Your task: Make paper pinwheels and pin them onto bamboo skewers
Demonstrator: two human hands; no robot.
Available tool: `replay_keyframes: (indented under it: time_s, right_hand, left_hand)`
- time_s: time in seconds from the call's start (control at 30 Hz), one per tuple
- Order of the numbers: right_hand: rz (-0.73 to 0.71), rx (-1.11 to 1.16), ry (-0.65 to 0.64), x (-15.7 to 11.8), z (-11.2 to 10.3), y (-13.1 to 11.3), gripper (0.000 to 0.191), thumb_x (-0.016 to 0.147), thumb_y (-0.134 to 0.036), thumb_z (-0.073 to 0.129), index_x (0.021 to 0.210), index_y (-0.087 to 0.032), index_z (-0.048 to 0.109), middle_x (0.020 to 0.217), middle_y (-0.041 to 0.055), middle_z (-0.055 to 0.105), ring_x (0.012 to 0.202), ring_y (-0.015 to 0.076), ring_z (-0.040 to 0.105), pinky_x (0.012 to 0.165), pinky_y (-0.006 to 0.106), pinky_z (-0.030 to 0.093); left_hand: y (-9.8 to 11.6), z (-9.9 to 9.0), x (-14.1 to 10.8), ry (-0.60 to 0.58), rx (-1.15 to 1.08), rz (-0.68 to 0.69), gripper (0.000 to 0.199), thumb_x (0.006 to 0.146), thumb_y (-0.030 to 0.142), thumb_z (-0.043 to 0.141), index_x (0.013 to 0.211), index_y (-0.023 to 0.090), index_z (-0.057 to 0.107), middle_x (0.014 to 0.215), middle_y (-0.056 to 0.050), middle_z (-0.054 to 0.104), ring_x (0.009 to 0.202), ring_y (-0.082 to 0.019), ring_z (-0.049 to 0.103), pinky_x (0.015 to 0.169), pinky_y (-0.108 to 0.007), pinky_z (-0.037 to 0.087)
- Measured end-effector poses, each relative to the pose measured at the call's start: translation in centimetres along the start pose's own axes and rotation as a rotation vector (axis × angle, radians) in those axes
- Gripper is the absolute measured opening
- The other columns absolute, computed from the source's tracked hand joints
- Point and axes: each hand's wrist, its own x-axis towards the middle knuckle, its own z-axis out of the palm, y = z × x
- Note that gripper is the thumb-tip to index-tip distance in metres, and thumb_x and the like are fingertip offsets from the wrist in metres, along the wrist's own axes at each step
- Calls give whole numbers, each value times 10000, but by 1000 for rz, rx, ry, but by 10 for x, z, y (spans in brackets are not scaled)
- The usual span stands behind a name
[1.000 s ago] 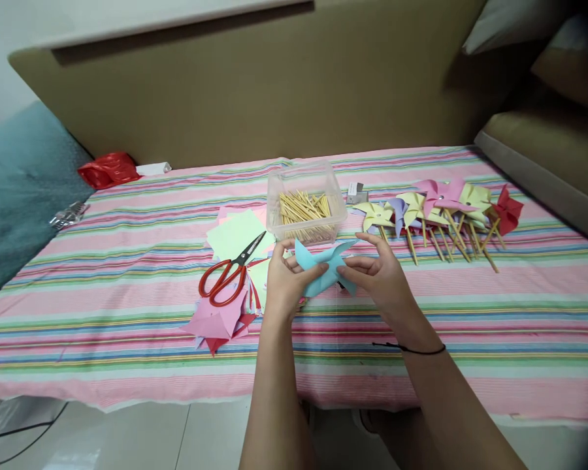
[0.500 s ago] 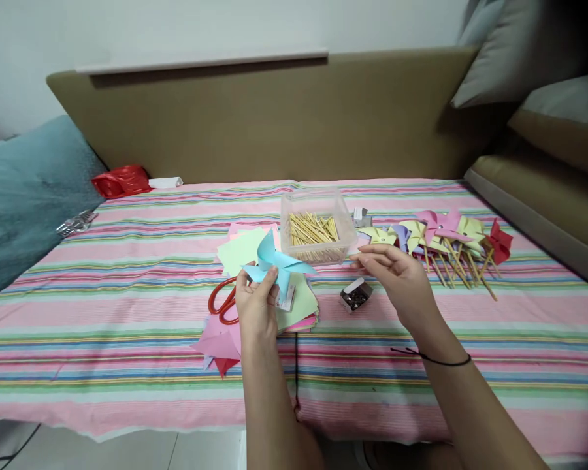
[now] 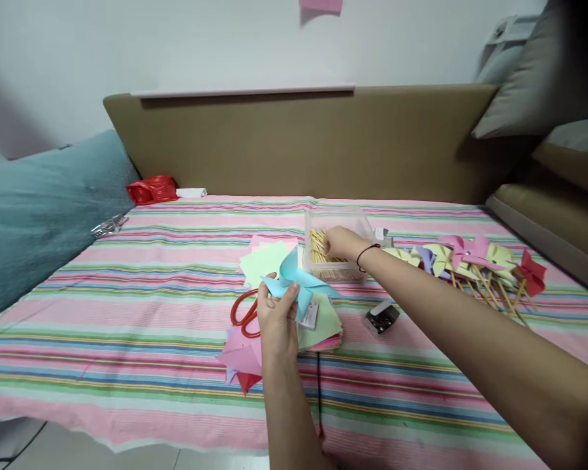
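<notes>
A light blue paper pinwheel is pinched between the thumb and fingers of my left hand, held above the paper stacks. My right hand reaches down into a clear plastic box of thin wooden sticks. Its fingers are curled, and their tips are hidden, so what they grip does not show. Red-handled scissors lie just left of my left hand. Under the right forearm's near side stands a small open box of dark metal pieces.
Finished pinwheels on sticks lie in a pile at the right. Light green sheets and pink paper pieces surround my left hand. A red plastic bag sits at the back left, on the striped cloth.
My right hand has moved left and away from me, from beside the plastic box into it among the sticks. My left hand still holds the blue pinwheel. The camera view has shifted.
</notes>
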Motion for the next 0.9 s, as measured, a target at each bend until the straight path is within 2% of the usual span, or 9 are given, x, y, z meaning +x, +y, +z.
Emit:
replay_keyframes:
  time_s: [0.13,0.27,0.33,0.43,0.5,0.57,0.63,0.73,0.9]
  right_hand:
    - [47,-48,-68,9,9,-2,118,813,-226,695,852,-117,673,899,67,704,863,179,667,810,372,526]
    - [39,48,-53,11,-2,4,109,613,-53,755,589,-115,669,631,82,681,723,229,677,694,316,521]
    - [19,143,7,8,-17,9,93,631,-56,709,570,-118,673,579,72,662,663,219,668,647,291,507]
    - [-30,339,173,-13,-38,14,151,802,-145,558,800,-123,707,739,62,684,673,149,649,636,246,501]
    - [-84,701,354,-41,-42,15,208,853,-192,501,925,-138,689,773,47,647,627,110,606,574,224,481]
    - [-120,1051,408,-78,-34,14,212,833,-286,577,980,-178,684,645,-17,543,489,76,484,448,205,382]
    - [-100,1177,345,-116,-13,11,254,822,-367,618,988,-184,680,573,-48,469,439,66,381,395,202,274]
    - [7,1349,262,-163,24,6,255,826,-416,631,959,-198,625,676,-19,581,441,62,363,394,209,245]
    - [11,1441,281,-192,54,5,241,856,-438,602,863,-197,606,709,10,631,440,66,346,408,226,265]
  left_hand:
    - [4,-3,-1,-22,26,-5,496,623,186,809,1022,214,516,803,38,654,672,-79,640,666,-192,495]
    - [4,-4,-1,-39,29,3,477,630,191,806,996,224,503,778,46,640,693,-90,642,671,-196,489]
    - [3,-2,-1,-62,21,8,476,631,184,804,987,230,491,765,53,627,706,-91,640,679,-195,484]
    - [1,1,-1,-91,28,4,497,622,190,808,995,238,483,791,50,629,692,-88,630,670,-198,477]
    - [-1,4,-2,-109,34,-2,513,608,193,814,1001,238,486,801,49,628,673,-85,621,665,-200,475]
    - [-1,7,-3,-128,35,-8,519,600,188,817,1003,237,493,804,50,624,667,-78,612,670,-196,474]
    - [-2,9,-4,-139,36,-13,528,589,179,820,1005,237,501,818,53,620,670,-69,603,668,-184,471]
    - [-5,14,-7,-172,40,-41,555,584,163,821,1030,243,500,818,59,611,680,-64,593,649,-169,465]
    - [-18,29,-15,-292,62,-124,566,596,169,820,1058,243,502,787,52,601,657,-72,576,621,-173,450]
